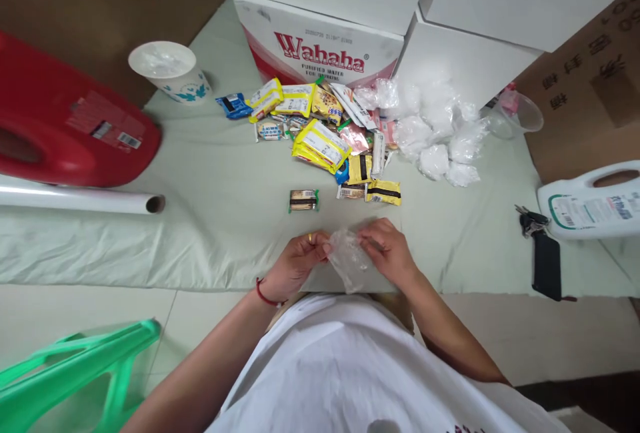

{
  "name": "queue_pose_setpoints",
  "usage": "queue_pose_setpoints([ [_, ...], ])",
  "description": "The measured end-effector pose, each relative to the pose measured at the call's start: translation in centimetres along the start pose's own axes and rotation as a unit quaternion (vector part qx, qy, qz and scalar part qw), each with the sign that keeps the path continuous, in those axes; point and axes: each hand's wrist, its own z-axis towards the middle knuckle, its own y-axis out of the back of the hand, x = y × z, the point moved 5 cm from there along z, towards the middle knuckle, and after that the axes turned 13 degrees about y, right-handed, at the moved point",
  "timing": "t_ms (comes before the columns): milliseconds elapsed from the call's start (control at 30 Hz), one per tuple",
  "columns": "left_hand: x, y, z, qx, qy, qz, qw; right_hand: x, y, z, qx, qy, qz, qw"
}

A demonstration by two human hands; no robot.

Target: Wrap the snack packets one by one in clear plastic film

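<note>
Between my two hands hangs a clear plastic bag (349, 263), thin and crumpled, at the table's front edge. My left hand (301, 256) pinches its left upper edge between thumb and fingers. On the other side, my right hand (389, 249) has closed its fingertips on the right upper edge. Just beyond them a small wrapped snack (303, 200) lies alone on the cloth. Farther back is a pile of packaged snacks, with yellow packets (321, 145), a blue packet (233, 106) and a pink one (356, 138). Crumpled clear plastic bags (435, 126) are heaped to its right.
A Wahaha carton (325, 46) stands behind the pile. Leftward are a paper cup (173, 73), a red jug (75, 119) and a white roll (75, 198). At right lie a white bottle (590, 203), keys (533, 221), a black phone-like object (547, 265) and a clear cup (517, 115). A green stool (80, 366) is below.
</note>
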Motion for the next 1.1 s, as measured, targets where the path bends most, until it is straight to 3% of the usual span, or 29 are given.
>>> queue_pose_setpoints([
  [100, -0.5, 0.2, -0.3, -0.004, 0.001, -0.016, 1.0, -2.7, 1.2, -0.6, -0.123, -0.111, 0.066, 0.984],
  [200, -0.6, 1.1, -0.9, -0.031, -0.006, -0.028, 0.999, -4.9, 2.5, -1.5, -0.198, -0.227, 0.176, 0.937],
  [267, -0.9, 1.4, -1.5, -0.067, -0.038, -0.002, 0.997, -5.2, 3.0, -1.8, -0.214, -0.256, 0.204, 0.921],
  [400, -1.8, -0.6, -2.9, -0.083, -0.122, 0.106, 0.983, -3.9, 3.0, -2.4, -0.218, -0.246, 0.156, 0.931],
  [467, -2.1, -2.4, -3.2, -0.099, -0.16, 0.186, 0.964, -3.0, 2.7, -2.5, -0.217, -0.238, 0.135, 0.937],
  [533, -2.4, -3.8, -2.8, -0.156, -0.198, 0.274, 0.928, -2.3, 2.2, -2.4, -0.212, -0.235, 0.134, 0.939],
  [600, -2.5, -4.7, -1.7, -0.217, -0.225, 0.342, 0.886, -1.8, 1.8, -2.1, -0.205, -0.243, 0.162, 0.934],
  [667, -2.6, -5.0, -0.1, -0.242, -0.238, 0.375, 0.863, -1.6, 1.4, -1.9, -0.199, -0.262, 0.213, 0.92],
  [700, -2.6, -4.8, 0.6, -0.246, -0.239, 0.372, 0.863, -1.5, 1.4, -1.8, -0.194, -0.272, 0.245, 0.91],
  [767, -2.5, -4.0, 1.8, -0.243, -0.225, 0.317, 0.889, -1.6, 1.3, -1.7, -0.182, -0.288, 0.309, 0.888],
  [833, -2.4, -2.8, 2.5, -0.238, -0.196, 0.198, 0.93, -1.8, 1.6, -1.9, -0.177, -0.294, 0.354, 0.87],
  [900, -2.1, -1.4, 2.6, -0.241, -0.171, 0.062, 0.953, -2.4, 2.1, -2.3, -0.19, -0.3, 0.369, 0.859],
  [1000, -1.7, 0.1, 2.1, -0.262, -0.152, -0.046, 0.952, -3.2, 2.4, -2.8, -0.21, -0.312, 0.361, 0.853],
  [1100, -1.8, 0.5, 1.1, -0.306, -0.16, 0.012, 0.938, -2.8, 1.5, -2.4, -0.181, -0.306, 0.361, 0.862],
])
